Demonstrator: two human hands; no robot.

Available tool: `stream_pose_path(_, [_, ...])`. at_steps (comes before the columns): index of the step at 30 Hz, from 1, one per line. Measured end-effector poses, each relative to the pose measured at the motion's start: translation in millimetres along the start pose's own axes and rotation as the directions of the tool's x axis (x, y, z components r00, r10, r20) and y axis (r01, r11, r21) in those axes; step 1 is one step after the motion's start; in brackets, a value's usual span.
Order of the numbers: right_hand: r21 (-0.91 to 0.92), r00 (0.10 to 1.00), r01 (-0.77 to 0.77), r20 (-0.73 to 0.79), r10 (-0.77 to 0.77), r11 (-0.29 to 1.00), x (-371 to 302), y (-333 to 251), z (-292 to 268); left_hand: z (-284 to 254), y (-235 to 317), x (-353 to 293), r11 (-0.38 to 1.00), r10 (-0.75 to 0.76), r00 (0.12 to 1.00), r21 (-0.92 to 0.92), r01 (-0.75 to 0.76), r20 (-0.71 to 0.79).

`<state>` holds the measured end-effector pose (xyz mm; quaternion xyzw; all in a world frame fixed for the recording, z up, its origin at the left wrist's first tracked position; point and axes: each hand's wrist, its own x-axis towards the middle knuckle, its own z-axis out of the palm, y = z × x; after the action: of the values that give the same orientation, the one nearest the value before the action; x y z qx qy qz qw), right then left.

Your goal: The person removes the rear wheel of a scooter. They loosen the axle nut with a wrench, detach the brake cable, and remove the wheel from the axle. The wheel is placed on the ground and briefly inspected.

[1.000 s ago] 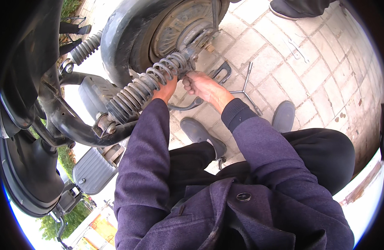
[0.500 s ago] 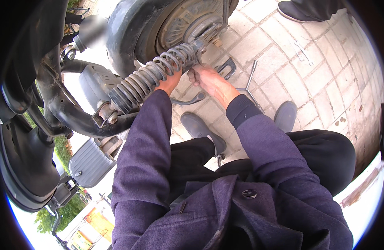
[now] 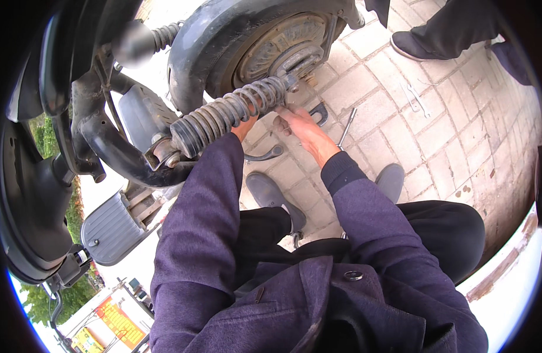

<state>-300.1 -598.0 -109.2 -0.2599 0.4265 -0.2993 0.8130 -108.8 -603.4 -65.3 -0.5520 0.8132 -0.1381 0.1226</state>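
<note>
A dirty coil-spring shock absorber (image 3: pixel 207 126) slants from the dark frame tube up to the hub of the wheel (image 3: pixel 191 56). My left hand (image 3: pixel 243 127) reaches behind its spring, and the coils hide most of the fingers. Close beside the shock's wheel-side end is my right hand (image 3: pixel 303 129), its fingers curled in. Whatever those fingertips grip is too small or hidden to make out. A black bracket-like part (image 3: pixel 322 115) lies on the paving just beyond the right hand. Below the shock rests a curved black lever (image 3: pixel 265 155).
A metal-shafted wrench (image 3: pixel 347 127) lies right of my right hand, partly covered by my forearm. Farther right are two spanners (image 3: pixel 420 101) on the paving bricks (image 3: pixel 371 106). Another person's shoe (image 3: pixel 413 46) stands at the far right. A grey footboard (image 3: pixel 113 231) juts out at left.
The view has shifted, so the wheel and shock sit slightly lower and farther right. Both hands stay at the shock's wheel-side end. The other person's legs show more.
</note>
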Motion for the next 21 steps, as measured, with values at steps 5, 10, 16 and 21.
stream_pose_path(5, [-0.064, 0.977, 0.001, -0.213, -0.014, 0.998, -17, -21, -40, 8, 2, 2, 0.971, -0.079, 0.991, -0.235, 0.052, -0.108])
stream_pose_path(10, [-0.441, 0.988, -0.025, -0.148, -0.045, 0.897, -35, -82, -69, 9, 6, 8, 0.928, -0.177, 0.977, -0.352, 0.125, -0.119])
stream_pose_path(16, [-0.984, 0.996, 0.093, 0.091, 0.02, -0.153, -112, -225, -84, 6, 8, 19, 0.88, -0.246, 0.961, -0.445, 0.166, -0.127])
stream_pose_path(21, [-0.979, 0.998, 0.042, 0.033, 0.045, -0.199, -157, -280, -89, 7, 10, 18, 0.865, -0.269, 0.956, -0.466, 0.184, -0.121])
